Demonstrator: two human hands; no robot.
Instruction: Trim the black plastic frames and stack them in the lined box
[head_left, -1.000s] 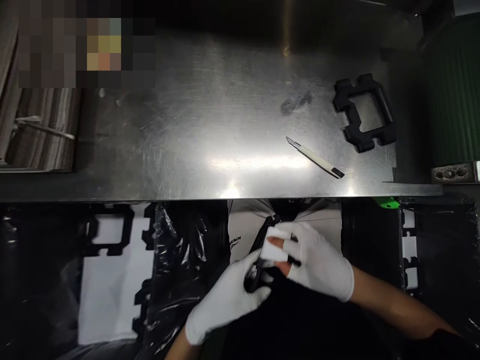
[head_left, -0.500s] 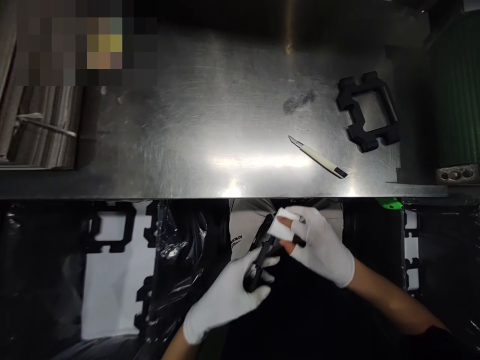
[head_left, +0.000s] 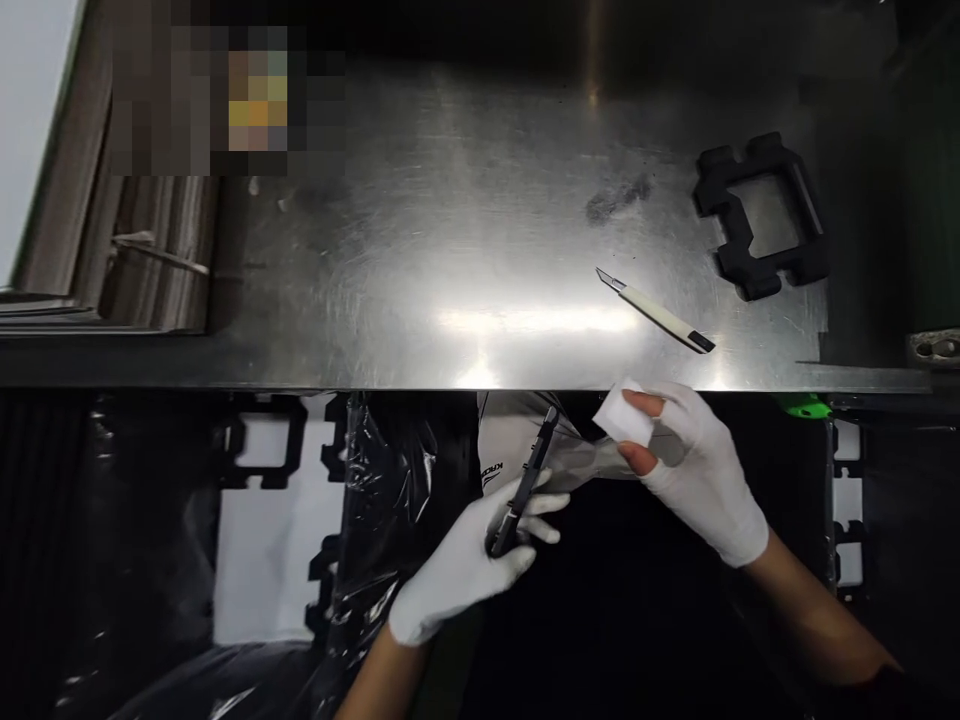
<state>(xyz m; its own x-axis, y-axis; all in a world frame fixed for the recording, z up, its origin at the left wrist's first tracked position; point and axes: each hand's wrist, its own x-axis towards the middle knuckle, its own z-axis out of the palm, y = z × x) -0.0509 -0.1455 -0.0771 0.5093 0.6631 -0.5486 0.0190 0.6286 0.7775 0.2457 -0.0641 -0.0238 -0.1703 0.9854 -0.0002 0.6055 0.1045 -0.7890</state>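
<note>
Black and thin, the flat part stood edge-on in the left hand, whose white-gloved fingers were curled shut around its lower end, below the near edge of the steel table. It slanted up and to the right, its upper tip just short of the table's lip. I could not make out its full shape from that angle.

Just to the right, the right hand pinched a small white pad between a bare thumb and forefinger; the glove on that hand left those fingertips uncovered. The pad was close to the part but not touching it, with a gap between them. By my reckoning the step in hand was wiping or dressing the part with the pad, caught with the two apart. Any next move would call for bringing pad and part together along the thin edge, with the left grip kept steady.

Further out on the table lay a white-handled craft knife, blade pointing left, untouched. Beyond it to the far right sat a black frame with a rectangular opening, lying flat. Under the table on the near left, black plastic sheeting and more black frames on white backing were stacked. A blurred patch covered the far left corner.
</note>
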